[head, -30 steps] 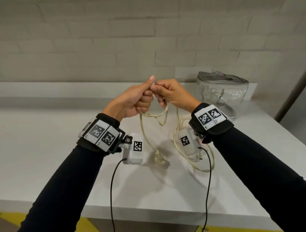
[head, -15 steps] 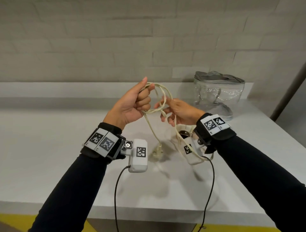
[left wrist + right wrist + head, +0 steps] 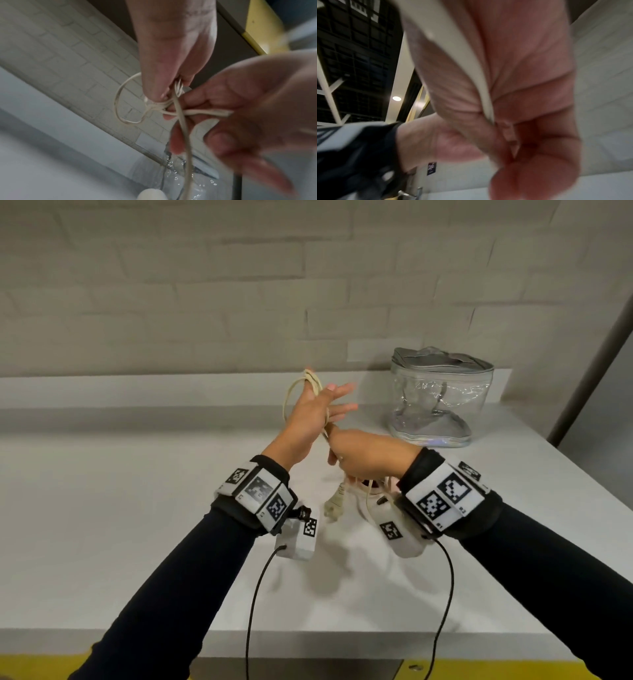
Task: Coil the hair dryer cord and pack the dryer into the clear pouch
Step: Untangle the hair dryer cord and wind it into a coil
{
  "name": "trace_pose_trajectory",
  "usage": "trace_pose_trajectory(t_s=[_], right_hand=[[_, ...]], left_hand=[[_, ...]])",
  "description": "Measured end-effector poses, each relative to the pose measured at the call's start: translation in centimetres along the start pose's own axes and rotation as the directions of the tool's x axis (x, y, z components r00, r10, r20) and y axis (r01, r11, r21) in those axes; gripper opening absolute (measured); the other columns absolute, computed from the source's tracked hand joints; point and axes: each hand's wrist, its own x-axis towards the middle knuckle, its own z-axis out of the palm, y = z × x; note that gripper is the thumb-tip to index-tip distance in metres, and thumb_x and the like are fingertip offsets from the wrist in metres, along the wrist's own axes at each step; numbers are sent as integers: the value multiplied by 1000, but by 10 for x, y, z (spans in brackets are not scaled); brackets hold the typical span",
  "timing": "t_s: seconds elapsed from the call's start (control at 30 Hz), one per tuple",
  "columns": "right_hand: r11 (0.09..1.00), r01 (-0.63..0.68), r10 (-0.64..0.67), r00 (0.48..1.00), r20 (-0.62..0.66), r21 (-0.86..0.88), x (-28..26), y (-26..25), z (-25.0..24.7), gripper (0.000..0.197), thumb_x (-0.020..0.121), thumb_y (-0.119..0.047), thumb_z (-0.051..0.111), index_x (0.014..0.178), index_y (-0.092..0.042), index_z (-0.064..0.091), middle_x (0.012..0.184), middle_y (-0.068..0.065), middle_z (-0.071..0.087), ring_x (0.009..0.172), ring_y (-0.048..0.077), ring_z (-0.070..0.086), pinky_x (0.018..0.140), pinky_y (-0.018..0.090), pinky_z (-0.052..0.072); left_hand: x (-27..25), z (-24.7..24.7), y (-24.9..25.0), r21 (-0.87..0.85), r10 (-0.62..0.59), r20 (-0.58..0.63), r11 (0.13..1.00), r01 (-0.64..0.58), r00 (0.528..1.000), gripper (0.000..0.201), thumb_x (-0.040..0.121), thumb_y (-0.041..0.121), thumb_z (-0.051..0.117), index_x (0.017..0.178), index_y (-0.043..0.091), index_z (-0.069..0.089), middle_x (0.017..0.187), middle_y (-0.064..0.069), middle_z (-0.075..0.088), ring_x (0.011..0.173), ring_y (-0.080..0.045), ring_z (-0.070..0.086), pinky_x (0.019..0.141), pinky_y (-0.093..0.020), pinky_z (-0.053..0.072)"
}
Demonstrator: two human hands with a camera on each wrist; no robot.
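Observation:
My left hand (image 3: 317, 407) is raised above the table with its fingers stretched toward the pouch. Loops of the cream cord (image 3: 288, 397) hang round its thumb, and in the left wrist view the thumb (image 3: 159, 81) clamps the bundled cord (image 3: 118, 106). Just below it, my right hand (image 3: 363, 457) grips a strand of the cord (image 3: 471, 70), which runs through the curled fingers (image 3: 530, 135). The plug (image 3: 334, 505) dangles under the hands. The white hair dryer (image 3: 363, 503) lies on the table, mostly hidden by my right wrist. At the back right stands the clear pouch (image 3: 442, 402), its silver top zipped.
The white table (image 3: 137, 508) runs to a raised ledge along the brick wall. Its right edge passes just beyond the pouch and its front edge lies under my forearms. Black camera cables (image 3: 255, 594) hang from both wrists.
My left hand has gone from a fist to straight fingers, with more loops round its thumb. My right hand has dropped below it, pulling the cord down. The plug has risen off the table.

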Motion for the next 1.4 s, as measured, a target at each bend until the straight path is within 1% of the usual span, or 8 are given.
trace_pose_trajectory(t_s=[0.17,0.33,0.5,0.63,0.77,0.93,1.27,1.4], right_hand=[[995,104,-103,990,-94,5,-8,13,-26,9,84,-1,56,90,-8,56,66,2,59,45,11,53,50,26,48],[961,264,-244,951,-192,83,-9,18,-37,14,75,-21,74,70,-8,71,51,-1,62,32,4,46,41,13,38],[930,359,-283,836,-471,78,-1,26,-57,46,81,-46,62,57,-6,67,47,2,60,37,4,48,44,10,34],[925,372,-226,705,-672,79,8,33,-86,56,90,-48,46,60,-6,66,49,3,59,35,4,49,45,10,36],[963,240,-159,868,-471,118,8,25,-89,42,90,-42,50,102,-6,66,91,8,69,74,9,63,67,24,47],[978,122,-106,989,-101,168,7,16,-27,117,71,-34,76,146,-14,-11,158,9,10,140,23,26,107,24,26],[499,394,-304,914,-271,772,23,36,-17,37,78,2,61,114,-4,54,105,15,56,95,24,55,89,39,47],[604,372,-225,928,-298,704,25,32,-15,9,92,-9,50,83,-7,54,75,6,53,68,8,56,77,29,52]], left_hand=[[-3,-2,-4,547,43,20,836,-47,999,56,100,25,32,149,19,7,138,-13,46,126,-22,45,91,-19,30],[-13,-4,-1,483,-11,106,874,-42,994,44,100,33,26,85,14,63,62,-4,62,42,-2,51,44,-17,38],[-19,-17,-1,526,-112,223,850,-23,968,92,72,81,17,71,1,62,56,-14,44,41,-12,28,41,-20,24],[-26,-26,-10,632,-277,294,775,32,915,53,87,53,45,50,16,39,48,1,34,38,-8,24,42,-18,25],[-18,-36,-17,633,-191,92,769,91,977,50,86,53,46,54,16,36,46,5,26,37,-8,20,42,-19,26],[-4,-33,-4,340,-78,-47,936,90,996,55,90,53,41,52,15,41,35,12,25,34,-8,19,38,-20,20],[-11,-28,3,-123,-44,185,990,67,982,58,83,55,37,39,18,48,28,12,24,26,-3,19,38,-23,13],[-11,-43,-2,-141,-36,-14,989,34,999,62,93,45,39,36,21,42,29,9,26,26,-7,23,37,-19,29]])
